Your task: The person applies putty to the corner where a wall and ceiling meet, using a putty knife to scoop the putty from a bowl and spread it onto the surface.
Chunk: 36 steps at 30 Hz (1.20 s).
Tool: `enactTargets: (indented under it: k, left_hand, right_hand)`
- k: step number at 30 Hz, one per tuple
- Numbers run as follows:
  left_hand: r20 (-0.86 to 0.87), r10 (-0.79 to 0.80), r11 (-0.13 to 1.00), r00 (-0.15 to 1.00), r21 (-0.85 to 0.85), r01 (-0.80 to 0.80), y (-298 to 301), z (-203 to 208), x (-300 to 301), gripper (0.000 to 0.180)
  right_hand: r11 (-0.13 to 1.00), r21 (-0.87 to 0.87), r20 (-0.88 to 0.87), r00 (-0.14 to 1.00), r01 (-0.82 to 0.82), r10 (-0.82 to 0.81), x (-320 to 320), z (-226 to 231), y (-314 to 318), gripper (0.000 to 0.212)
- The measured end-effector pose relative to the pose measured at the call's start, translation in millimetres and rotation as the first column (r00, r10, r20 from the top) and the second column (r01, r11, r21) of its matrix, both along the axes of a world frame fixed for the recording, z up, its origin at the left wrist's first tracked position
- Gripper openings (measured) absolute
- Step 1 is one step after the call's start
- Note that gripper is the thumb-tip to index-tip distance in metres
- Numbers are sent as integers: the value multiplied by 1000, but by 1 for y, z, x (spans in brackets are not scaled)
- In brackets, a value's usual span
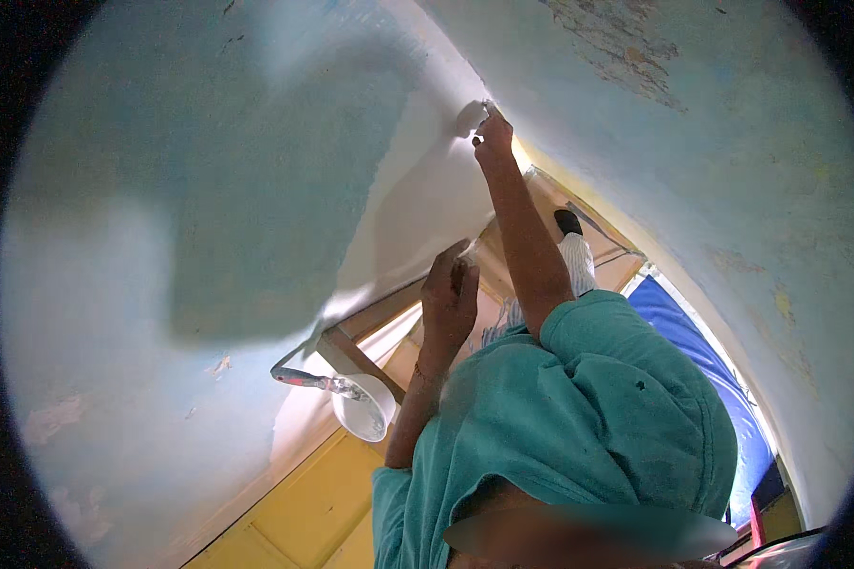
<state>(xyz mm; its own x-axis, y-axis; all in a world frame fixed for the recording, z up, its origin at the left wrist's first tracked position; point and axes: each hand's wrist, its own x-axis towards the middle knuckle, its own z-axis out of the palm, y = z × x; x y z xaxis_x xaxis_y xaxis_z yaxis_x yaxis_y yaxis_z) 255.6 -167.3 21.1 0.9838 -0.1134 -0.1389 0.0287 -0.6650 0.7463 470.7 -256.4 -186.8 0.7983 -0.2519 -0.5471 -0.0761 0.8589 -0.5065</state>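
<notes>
My right hand [495, 140] is raised to the corner where two walls meet, its fingers closed at the fresh white coating. A small pale thing shows at its fingertips, too little to name. Lower and to the left, my left hand [451, 296] is held up with its fingers curled; something whitish shows at its tips, and I cannot make out what it is. Below and left of that hand stands a white bucket [375, 424] with white smears inside. A putty knife [302, 376] with a dark grey and red handle rests across its rim.
The left wall [275, 171] is pale blue with a whitened band along the corner. The right wall [731, 190] has peeling patches. Wooden framing [346, 351] lies under me, with my dark-shod foot [567, 223] on boards. A yellow panelled surface [318, 498] and blue sheet [683, 327] are below.
</notes>
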Motion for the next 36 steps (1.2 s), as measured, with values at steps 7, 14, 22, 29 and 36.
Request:
enactTargets:
  k: [7,14,22,29,36]
  left_hand:
    - [112,-176,984,978,-20,180,-28,-19,26,29]
    - [368,-236,967,899,176,182,-46,-72,72,39]
    - [-79,-27,951,997,-308,2,-57,-132,134,59]
    - [-82,-29,938,996,-346,-1,-66,-122,153,64]
    - [-203,-15,872,979,-481,-86,-64,-109,148,62]
  right_hand:
    - [997,-38,172,983,74,-66,5,-37,0,21]
    - [852,-523,212,972,24,102,-6,-36,-6,17]
    - [816,-570,190,951,-96,245,-19,13,-29,28]
    - [996,-35,190,978,-76,81,-8,0,-15,34]
    - [945,-327,280,955,2,95,-6,1,-5,42]
